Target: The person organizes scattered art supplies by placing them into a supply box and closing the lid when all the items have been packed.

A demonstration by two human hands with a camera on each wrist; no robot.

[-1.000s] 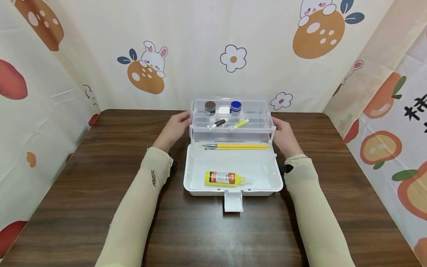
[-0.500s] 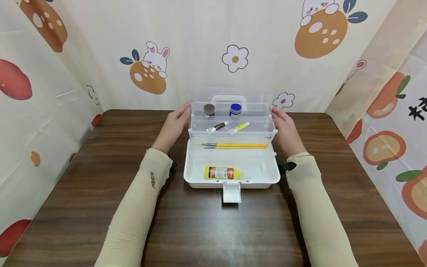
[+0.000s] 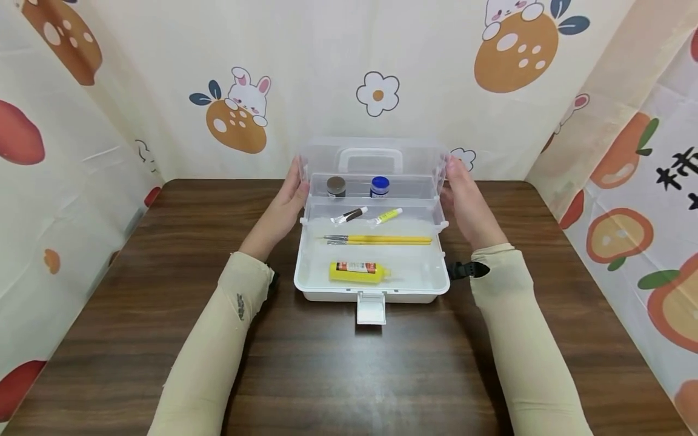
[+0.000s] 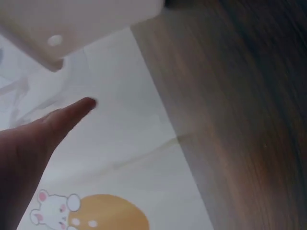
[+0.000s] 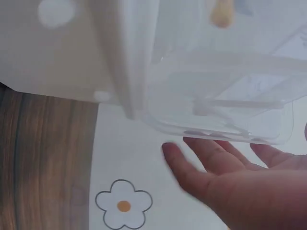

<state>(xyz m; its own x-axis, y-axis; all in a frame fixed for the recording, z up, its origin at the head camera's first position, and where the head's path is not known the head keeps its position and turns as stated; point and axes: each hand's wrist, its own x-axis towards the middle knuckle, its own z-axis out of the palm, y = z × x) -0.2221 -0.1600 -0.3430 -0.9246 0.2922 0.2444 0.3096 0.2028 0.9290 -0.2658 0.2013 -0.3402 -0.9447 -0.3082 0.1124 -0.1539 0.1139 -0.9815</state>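
A white toolbox (image 3: 327, 295) with a clear lid (image 3: 425, 154) stands opened on the table, front latch (image 3: 371, 310) hanging down. Its clear stepped trays hold a brown-capped jar (image 3: 335, 186), a blue-capped jar (image 3: 379, 186), a dark paint tube (image 3: 350, 215) and a yellow one (image 3: 389, 215). Yellow-handled paintbrushes (image 3: 382, 240) and a yellow squeeze bottle (image 3: 357, 272) lie in the base. At the lid's left side is my left hand (image 3: 282, 209), its thumb extended in the left wrist view. My right hand (image 3: 471, 206) is at the right side; the right wrist view shows its extended fingers (image 5: 211, 155) against the lid.
The brown wooden table (image 3: 163, 290) extends on both sides and in front of the toolbox. Close behind rises a patterned curtain (image 3: 322, 79), with more printed cloth (image 3: 643, 242) along the right and left sides.
The lid has swung up, bringing its handle into sight, and the trays have sunk lower. The toolbox has slid slightly away from me. Both hands have moved up with the lid; the bottle has rolled a little.
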